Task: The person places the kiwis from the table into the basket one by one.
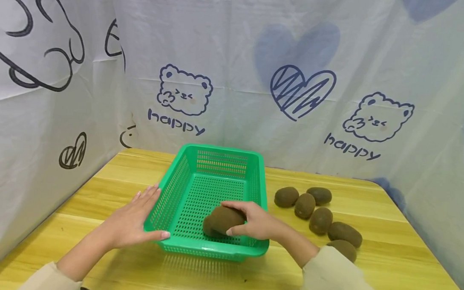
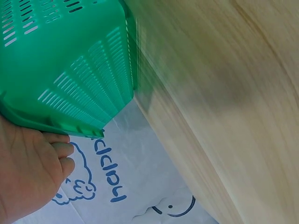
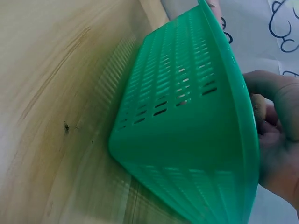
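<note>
A green plastic basket (image 1: 207, 245) with slotted walls stands on the table in the head view. My right hand (image 1: 258, 222) reaches over its right side and grips a brown kiwi (image 1: 227, 219) low inside, near the front. Against that kiwi's left side shows part of another kiwi (image 1: 207, 226). On the basket's left rim rests my left hand (image 1: 129, 224), fingers straight and thumb over the front corner. The left wrist view has the left palm (image 2: 28, 170) against the rim. In the right wrist view the basket wall (image 3: 187, 126) hides most of what the right hand (image 3: 282, 121) holds.
Several loose kiwis (image 1: 321, 220) lie on the wooden table (image 1: 390, 227) to the right of the basket, close to the right forearm. A white printed cloth (image 1: 235, 47) hangs behind the table and along its sides.
</note>
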`<state>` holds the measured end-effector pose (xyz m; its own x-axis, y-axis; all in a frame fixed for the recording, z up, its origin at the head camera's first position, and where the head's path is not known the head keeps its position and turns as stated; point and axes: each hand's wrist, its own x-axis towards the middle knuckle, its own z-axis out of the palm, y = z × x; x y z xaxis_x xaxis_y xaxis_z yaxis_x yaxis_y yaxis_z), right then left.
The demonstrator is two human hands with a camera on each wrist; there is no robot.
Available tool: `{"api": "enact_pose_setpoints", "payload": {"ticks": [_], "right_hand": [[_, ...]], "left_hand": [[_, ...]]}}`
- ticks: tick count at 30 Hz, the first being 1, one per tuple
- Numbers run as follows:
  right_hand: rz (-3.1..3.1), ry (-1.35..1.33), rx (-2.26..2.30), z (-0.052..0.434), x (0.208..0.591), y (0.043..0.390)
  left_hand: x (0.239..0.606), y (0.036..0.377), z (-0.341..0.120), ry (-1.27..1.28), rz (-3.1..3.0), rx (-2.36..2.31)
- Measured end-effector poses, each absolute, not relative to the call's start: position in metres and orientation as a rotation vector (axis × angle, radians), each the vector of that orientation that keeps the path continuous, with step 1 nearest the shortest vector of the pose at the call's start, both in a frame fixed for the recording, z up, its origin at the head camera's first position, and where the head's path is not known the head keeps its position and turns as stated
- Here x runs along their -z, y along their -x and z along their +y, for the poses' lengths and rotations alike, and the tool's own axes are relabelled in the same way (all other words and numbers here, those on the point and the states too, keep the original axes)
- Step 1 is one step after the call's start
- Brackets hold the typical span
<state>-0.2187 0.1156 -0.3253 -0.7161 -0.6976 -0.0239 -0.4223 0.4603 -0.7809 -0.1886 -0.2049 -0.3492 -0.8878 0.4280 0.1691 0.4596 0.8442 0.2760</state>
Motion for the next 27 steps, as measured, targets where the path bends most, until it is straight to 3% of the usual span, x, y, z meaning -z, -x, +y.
{"api": "enact_pose_setpoints", "payload": {"ticks": [11,27], "right_hand": [[2.421,1.112,0.585,0.097,0.326,0.22],[2.492,1.129,0.384,0.085,0.335,0.221]], "left_hand": [[0.35,0.19,-0.204,0.706,-2.893,0.45],[0.355,0.189,-0.204,0.692,-2.896,0.465]]}}
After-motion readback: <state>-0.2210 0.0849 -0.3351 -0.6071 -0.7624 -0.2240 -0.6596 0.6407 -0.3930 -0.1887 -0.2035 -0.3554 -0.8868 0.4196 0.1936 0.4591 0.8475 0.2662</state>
